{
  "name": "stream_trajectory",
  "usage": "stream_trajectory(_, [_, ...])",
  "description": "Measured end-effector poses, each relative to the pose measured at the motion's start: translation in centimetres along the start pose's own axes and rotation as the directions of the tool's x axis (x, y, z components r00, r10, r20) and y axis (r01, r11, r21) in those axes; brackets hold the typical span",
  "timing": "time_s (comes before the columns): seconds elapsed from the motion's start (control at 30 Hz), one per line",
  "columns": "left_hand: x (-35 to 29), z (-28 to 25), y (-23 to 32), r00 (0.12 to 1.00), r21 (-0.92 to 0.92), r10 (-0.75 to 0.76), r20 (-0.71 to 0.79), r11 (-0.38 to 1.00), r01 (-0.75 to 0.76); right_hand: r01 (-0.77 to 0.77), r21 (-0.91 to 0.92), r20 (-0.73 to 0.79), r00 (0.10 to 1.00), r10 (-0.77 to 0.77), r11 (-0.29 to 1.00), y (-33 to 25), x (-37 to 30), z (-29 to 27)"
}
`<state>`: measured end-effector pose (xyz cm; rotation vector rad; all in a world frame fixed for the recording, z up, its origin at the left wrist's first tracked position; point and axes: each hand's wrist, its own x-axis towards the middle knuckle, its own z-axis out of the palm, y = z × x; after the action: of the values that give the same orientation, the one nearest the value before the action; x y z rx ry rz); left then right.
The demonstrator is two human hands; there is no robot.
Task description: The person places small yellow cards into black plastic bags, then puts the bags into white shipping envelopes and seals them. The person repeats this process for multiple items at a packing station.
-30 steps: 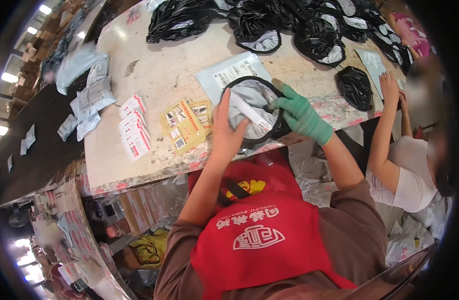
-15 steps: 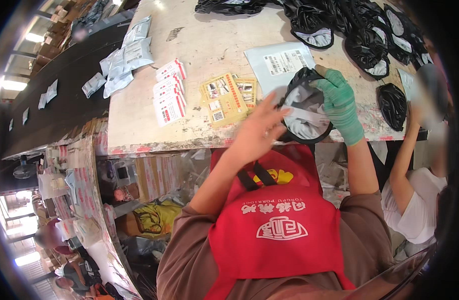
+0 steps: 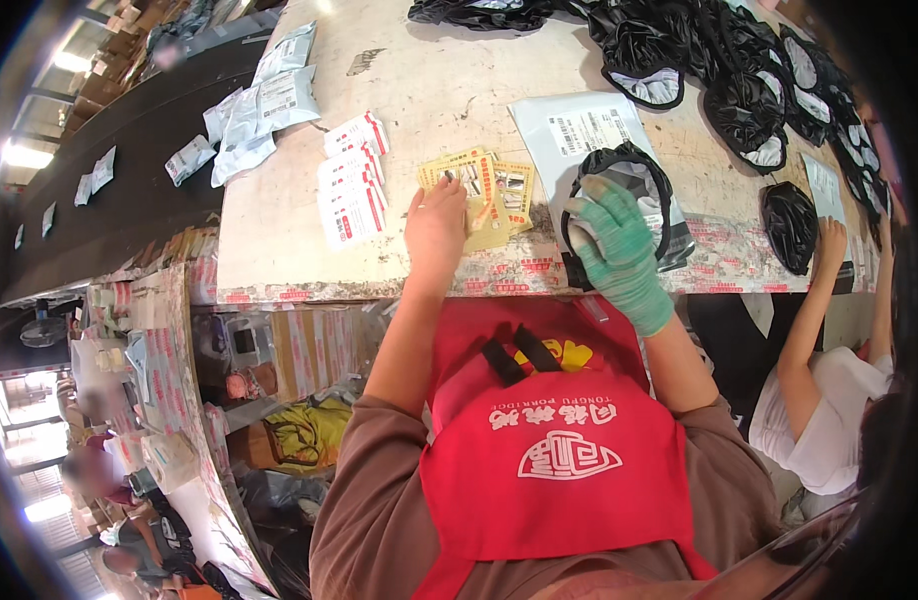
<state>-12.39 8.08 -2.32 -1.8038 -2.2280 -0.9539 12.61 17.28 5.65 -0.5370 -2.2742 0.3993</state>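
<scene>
My bare left hand (image 3: 437, 228) reaches over the table, fingers stretched out and open, its fingertips touching the left edge of a pile of yellow printed cards (image 3: 492, 218). In a green knitted glove, my right hand (image 3: 619, 250) has its fingers curled over a glossy black elastic-edged cover (image 3: 644, 170) with a grey lining. Part of the cover is hidden by the glove. Under it lies a pale blue-grey mailing bag (image 3: 546, 125) with a white label.
Red-and-white cards (image 3: 346, 205) lie left of the yellow ones. More black covers (image 3: 669, 40) heap at the back right, and a single one (image 3: 787, 225) lies near a co-worker's hand (image 3: 831, 240). Packed mailing bags (image 3: 269, 105) sit at the left, by a dark conveyor belt (image 3: 99, 220).
My left hand has left the cover and moved left to the yellow cards. My right hand has shifted down and left, lowering the cover onto the mailing bag. The co-worker's arm has moved.
</scene>
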Motion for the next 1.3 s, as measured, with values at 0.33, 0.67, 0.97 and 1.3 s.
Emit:
stream_trajectory(0.33, [-3.1,-7.6,1.5,0.925,-0.520,-0.166,0.342,0.786,0.334,0.065,0.184,0.302,0.946,-0.120,0.981,-1.4,0.7,1.4])
stream_trajectory(0.67, [-11.8,-11.9,-5.2,0.961,0.281,-0.062,0.268,0.960,-0.017,-0.560,0.432,0.272,0.828,0.490,0.707,-1.9,-2.6,3.8])
stream_trajectory(0.97, [-8.5,-11.3,-5.9,0.986,0.021,-0.141,-0.088,0.989,0.144,-0.529,0.469,0.280,0.849,0.448,0.708,-3.4,-2.1,5.6])
stream_trajectory(1.3, [-1.8,-7.5,6.6,0.972,-0.555,-0.128,0.198,0.802,0.218,-0.554,0.538,0.356,0.832,0.425,0.635,-2.7,-3.6,2.8])
